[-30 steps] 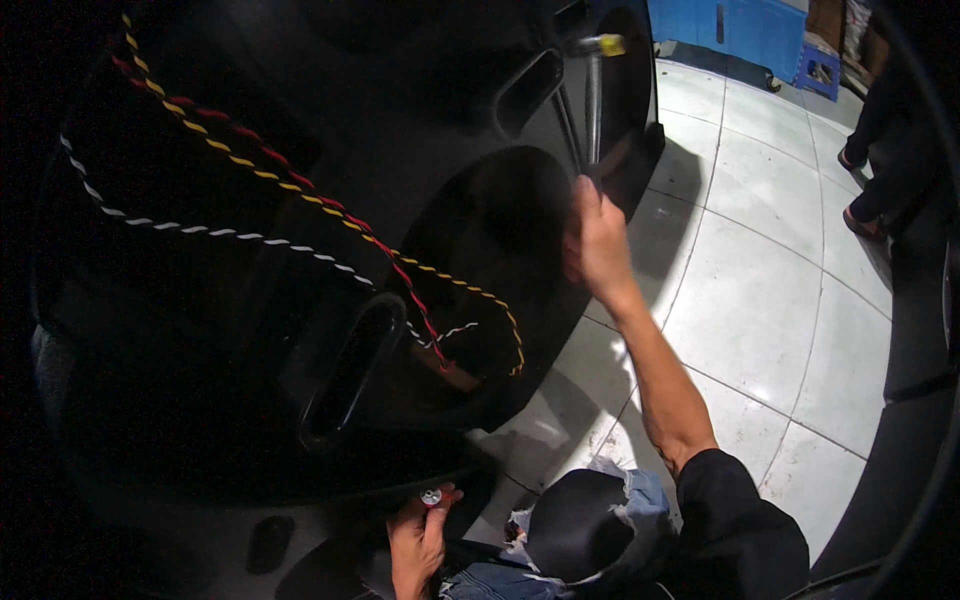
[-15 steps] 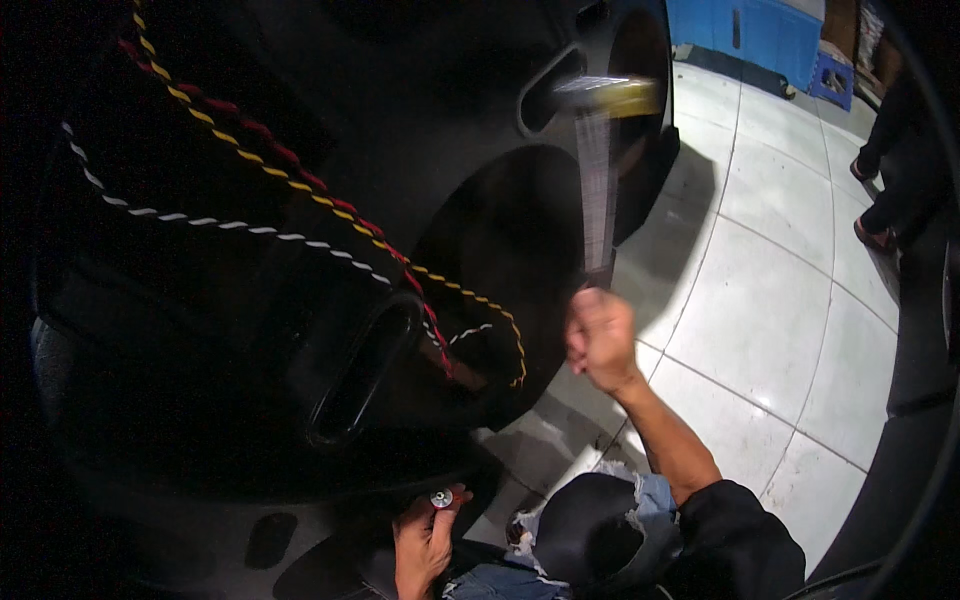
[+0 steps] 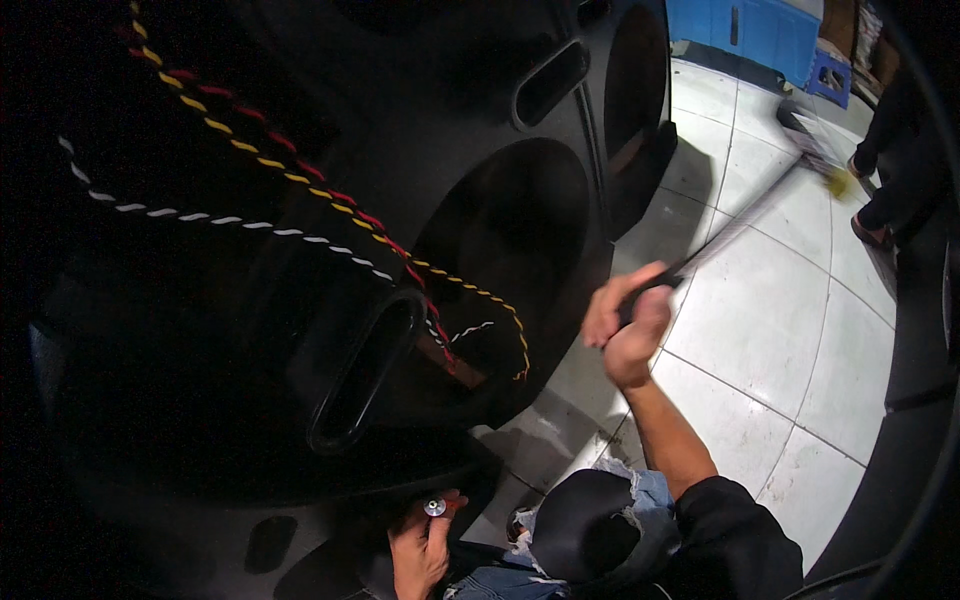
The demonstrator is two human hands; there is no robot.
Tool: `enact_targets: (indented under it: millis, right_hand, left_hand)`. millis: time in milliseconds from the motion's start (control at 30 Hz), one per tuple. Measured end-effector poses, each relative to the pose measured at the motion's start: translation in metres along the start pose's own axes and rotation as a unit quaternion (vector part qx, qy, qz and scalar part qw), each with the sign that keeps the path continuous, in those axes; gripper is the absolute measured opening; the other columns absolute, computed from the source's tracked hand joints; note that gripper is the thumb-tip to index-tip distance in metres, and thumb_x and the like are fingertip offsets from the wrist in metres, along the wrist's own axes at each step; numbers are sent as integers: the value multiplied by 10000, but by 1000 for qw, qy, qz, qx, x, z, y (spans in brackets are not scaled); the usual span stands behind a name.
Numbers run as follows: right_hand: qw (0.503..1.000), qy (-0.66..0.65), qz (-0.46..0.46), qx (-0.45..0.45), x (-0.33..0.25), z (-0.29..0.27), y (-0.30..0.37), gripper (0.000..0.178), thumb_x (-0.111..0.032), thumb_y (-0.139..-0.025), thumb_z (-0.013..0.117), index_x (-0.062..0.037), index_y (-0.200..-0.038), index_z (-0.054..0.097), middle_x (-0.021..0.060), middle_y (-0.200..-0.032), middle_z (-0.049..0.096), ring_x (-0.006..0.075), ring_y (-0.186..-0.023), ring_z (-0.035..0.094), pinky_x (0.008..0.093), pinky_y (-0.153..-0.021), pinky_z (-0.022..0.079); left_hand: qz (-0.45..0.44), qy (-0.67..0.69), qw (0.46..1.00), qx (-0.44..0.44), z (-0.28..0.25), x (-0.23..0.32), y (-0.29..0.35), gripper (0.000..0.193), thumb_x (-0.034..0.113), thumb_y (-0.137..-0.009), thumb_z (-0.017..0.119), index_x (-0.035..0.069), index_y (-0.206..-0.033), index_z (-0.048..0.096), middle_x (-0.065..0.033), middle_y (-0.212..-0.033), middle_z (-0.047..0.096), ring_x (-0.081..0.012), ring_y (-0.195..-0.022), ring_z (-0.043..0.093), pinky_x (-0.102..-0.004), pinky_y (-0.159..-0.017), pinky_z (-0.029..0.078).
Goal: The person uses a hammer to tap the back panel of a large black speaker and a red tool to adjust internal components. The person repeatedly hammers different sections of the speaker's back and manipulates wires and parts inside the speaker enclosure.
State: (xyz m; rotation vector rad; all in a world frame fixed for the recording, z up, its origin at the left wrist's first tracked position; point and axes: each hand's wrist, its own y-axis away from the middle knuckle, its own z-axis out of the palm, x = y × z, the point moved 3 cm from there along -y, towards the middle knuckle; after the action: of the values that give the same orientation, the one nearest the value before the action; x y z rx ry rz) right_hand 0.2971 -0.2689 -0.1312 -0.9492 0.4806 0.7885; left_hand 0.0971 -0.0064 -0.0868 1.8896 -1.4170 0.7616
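Observation:
My right hand [image 3: 632, 325] is closed around the grip of a long-handled hammer [image 3: 745, 216]. The hammer slants up and right over the tiled floor. Its head is blurred, dark at one end and yellow at the other. Low in the view, my left hand [image 3: 418, 552] is closed on a small tool with a round silver end [image 3: 434, 507], seen end-on against the near edge of a big black cabinet [image 3: 330, 300]. Twisted wires, a yellow pair [image 3: 270, 163], a red pair [image 3: 280, 142] and a white pair [image 3: 230, 220], run across the cabinet to a round opening.
Round openings and raised slots [image 3: 365, 370] mark the cabinet. White floor tiles [image 3: 760, 330] stretch along its right side. A blue bin [image 3: 745, 38] and a small blue stool [image 3: 830, 80] stand at the far right. Nearby are another person's dark-clad legs [image 3: 885, 170].
The hammer has swung from upright beside the cabinet out to the right, over the floor. My right hand has shifted slightly right and turned. My left hand stays nearly in place.

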Motion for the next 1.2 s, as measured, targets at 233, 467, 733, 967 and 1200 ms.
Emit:
enact_targets:
  millis: [233, 467, 733, 967, 1200]
  right_hand:
    - [968, 66, 239, 42, 28, -16, -73, 432, -515, -1013, 413, -104, -885, 437, -16, -514, 353, 89, -368, 364, 237, -333, 332]
    - [986, -148, 28, 70, -21, 5, -14, 480, -543, -1027, 299, -120, -811, 367, -10, -532, 356, 62, -389, 355, 218, -340, 369]
    - [965, 15, 258, -35, 4, 10, 6, 424, -428, -1010, 491, -68, -786, 504, 11, -544, 454, 97, -418, 438, 261, -379, 380]
    - [985, 167, 45, 4, 32, 2, 4, 290, -308, -1008, 506, -40, -924, 575, 53, -580, 495, 152, -506, 497, 312, -480, 424]
    - [987, -104, -22, 122, -20, 4, -29, 486, -509, -1040, 305, -86, -842, 438, -27, -530, 361, 74, -387, 376, 225, -340, 347]
  left_hand:
    - [0, -18, 1000, -17, 10, -5, -6, 216, 138, -944, 576, -21, -1047, 681, -153, -952, 729, -244, -915, 691, -358, -859, 518]
    - [20, -37, 999, 5, -2, 12, -2, 206, 135, -950, 563, -4, -1043, 683, -146, -944, 732, -253, -904, 700, -363, -844, 526]
    - [33, -43, 999, -5, -2, 13, -2, 225, 147, -940, 558, -8, -1039, 686, -139, -954, 730, -224, -890, 686, -347, -818, 522]
    - [-2, -27, 1000, 2, 4, 13, 0, 180, 115, -935, 598, -10, -1024, 690, -144, -931, 733, -243, -900, 710, -338, -823, 534]
    - [37, -57, 998, 12, -1, 4, 7, 256, 183, -962, 541, -15, -1065, 668, -131, -951, 727, -194, -849, 670, -306, -748, 512]
